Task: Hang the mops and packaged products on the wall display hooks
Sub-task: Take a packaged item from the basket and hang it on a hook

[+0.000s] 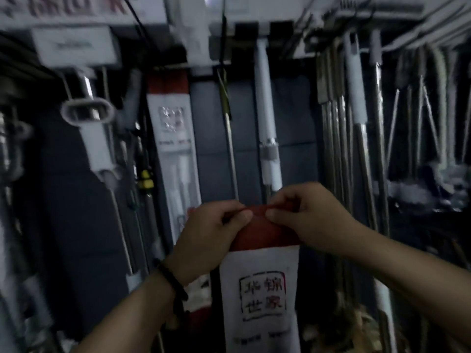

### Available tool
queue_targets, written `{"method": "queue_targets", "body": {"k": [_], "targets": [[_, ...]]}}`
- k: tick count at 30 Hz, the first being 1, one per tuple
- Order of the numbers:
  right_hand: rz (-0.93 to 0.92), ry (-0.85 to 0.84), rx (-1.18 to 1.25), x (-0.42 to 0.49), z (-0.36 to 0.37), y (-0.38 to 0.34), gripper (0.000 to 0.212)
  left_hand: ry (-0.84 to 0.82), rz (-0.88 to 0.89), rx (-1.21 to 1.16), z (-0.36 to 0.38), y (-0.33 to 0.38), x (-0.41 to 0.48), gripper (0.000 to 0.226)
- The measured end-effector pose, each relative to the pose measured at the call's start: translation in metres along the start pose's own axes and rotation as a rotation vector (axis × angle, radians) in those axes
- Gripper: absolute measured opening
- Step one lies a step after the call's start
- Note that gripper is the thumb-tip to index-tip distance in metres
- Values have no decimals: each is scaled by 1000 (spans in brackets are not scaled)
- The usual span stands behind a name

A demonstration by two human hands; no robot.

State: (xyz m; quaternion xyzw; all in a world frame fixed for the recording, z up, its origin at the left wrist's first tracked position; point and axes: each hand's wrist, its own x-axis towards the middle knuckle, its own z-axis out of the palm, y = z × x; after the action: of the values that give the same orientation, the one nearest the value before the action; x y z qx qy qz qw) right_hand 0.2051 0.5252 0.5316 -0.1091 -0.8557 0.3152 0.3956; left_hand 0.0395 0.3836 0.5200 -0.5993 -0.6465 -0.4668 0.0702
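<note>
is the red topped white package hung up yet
Not hung, in hand: the left hand and right hand both pinch the top edge of the red-topped flat white package; no hook visible at it.

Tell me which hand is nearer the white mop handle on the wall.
Right. The right hand, pinching the package, sits just below the white mop handle; the left hand pinches the package further left.

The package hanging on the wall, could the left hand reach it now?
Probably not right away: the left hand and right hand both pinch a second package; the hanging package itself looks unblocked.
</note>
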Motion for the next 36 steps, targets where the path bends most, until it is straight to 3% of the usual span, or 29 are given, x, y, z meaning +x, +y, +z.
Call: {"method": "queue_targets", "body": {"k": [8, 14, 20, 25, 36], "targets": [[-100, 96, 48, 97, 0, -88, 12, 134, 87, 228, -117, 35, 68, 14], [-205, 205, 18, 167, 15, -157, 24, 300, 155, 475, -200, 48, 106, 14], [-251, 321, 54, 225, 28, -207, 12, 419, 167, 690, -258, 61, 148, 20], [-266, 486, 55, 275, 40, -232, 9, 512, 190, 751, -290, 58, 185, 25], [-194, 638, -80, 338, 56, -230, 15, 644, 166, 1001, -299, 33, 241, 30]]}}
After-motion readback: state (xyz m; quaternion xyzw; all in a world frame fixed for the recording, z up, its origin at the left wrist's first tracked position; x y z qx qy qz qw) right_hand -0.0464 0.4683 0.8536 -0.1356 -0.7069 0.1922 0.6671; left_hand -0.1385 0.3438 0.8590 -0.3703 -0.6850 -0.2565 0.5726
